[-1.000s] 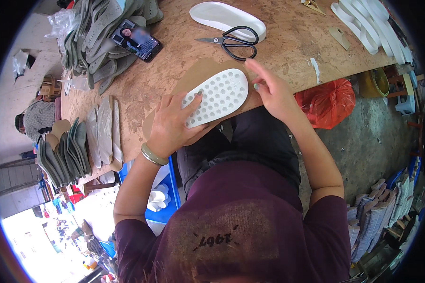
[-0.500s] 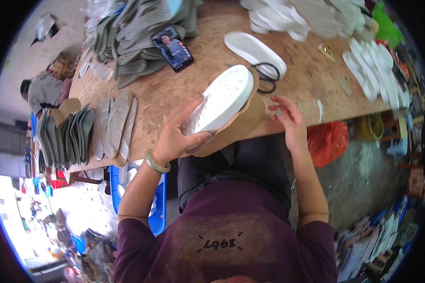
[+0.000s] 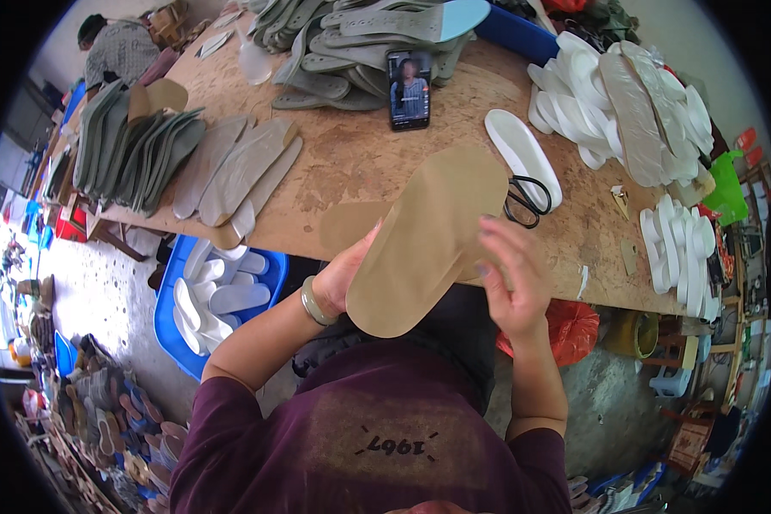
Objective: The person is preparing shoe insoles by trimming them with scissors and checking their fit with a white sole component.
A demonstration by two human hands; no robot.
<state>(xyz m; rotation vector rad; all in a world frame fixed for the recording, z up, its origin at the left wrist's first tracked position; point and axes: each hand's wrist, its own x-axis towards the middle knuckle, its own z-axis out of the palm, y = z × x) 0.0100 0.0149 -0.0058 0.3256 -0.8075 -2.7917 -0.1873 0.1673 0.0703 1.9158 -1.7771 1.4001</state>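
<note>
My left hand (image 3: 347,278) grips a tan, sole-shaped sheet (image 3: 428,244) by its left edge, with its broad face turned up. Whatever lies beneath the sheet is hidden. Close to the sheet's right edge, my right hand (image 3: 518,278) is open, fingers stretched and slightly blurred; I cannot tell whether it touches. Just beyond it, black scissor handles (image 3: 527,201) lie against a single white shoe sole (image 3: 527,154) on the table (image 3: 317,163). Another tan piece (image 3: 347,224) lies at the table's near edge, left of my held sheet.
Grey insoles (image 3: 351,51) are heaped behind a phone (image 3: 409,90). More grey ones (image 3: 137,146) stand at left beside plastic-wrapped insoles (image 3: 240,167). White soles (image 3: 582,103) pile up at right. Below the table are a blue bin (image 3: 167,321) and a red bag (image 3: 565,334). A person (image 3: 120,51) bends at far left.
The held piece has turned over: its white, dimpled sole faced up earlier, and now the tan face shows. My right hand has come nearer its edge. The view has shifted too.
</note>
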